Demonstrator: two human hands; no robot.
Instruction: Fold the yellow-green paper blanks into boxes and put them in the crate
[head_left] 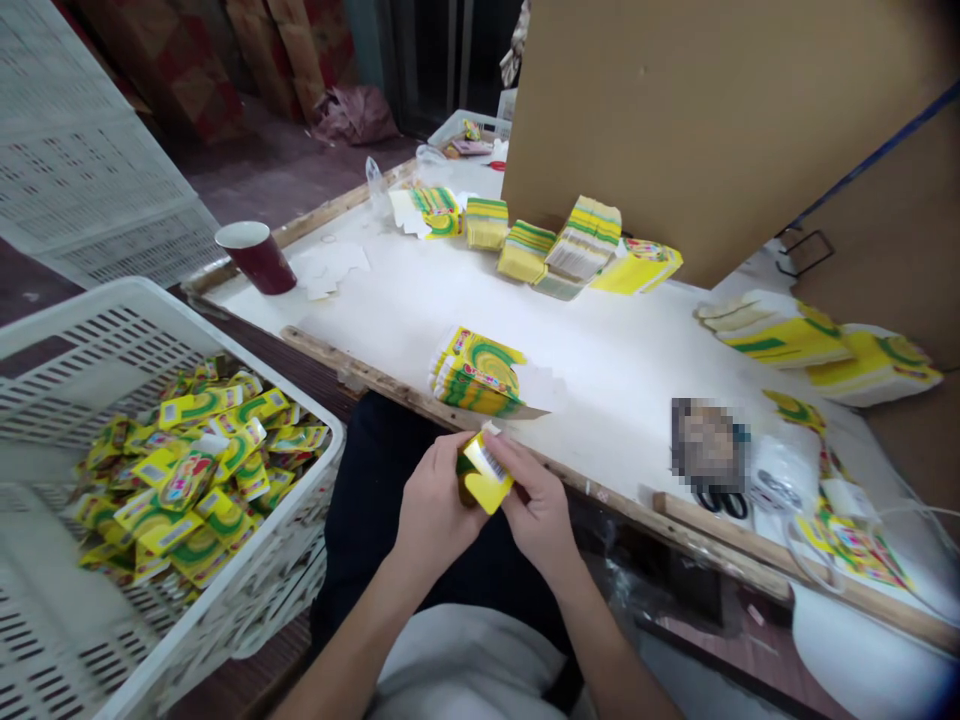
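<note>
Both my hands hold one small yellow carton [486, 474] over my lap, just in front of the table edge. My left hand [433, 506] wraps its fingers around the carton's left side. My right hand [534, 505] pinches its upper right end, where a white flap with a barcode shows. A stack of flat yellow and green carton blanks [477, 374] lies on the white table [600, 340] just beyond my hands.
A white slotted crate [142, 310] at my left holds several folded yellow cartons [196, 470]. More stacks of blanks [555, 245] lie at the table's back and right [810, 345]. A dark red cup [256, 257], black scissors [724, 500] and a tall brown cardboard sheet [712, 120] are also there.
</note>
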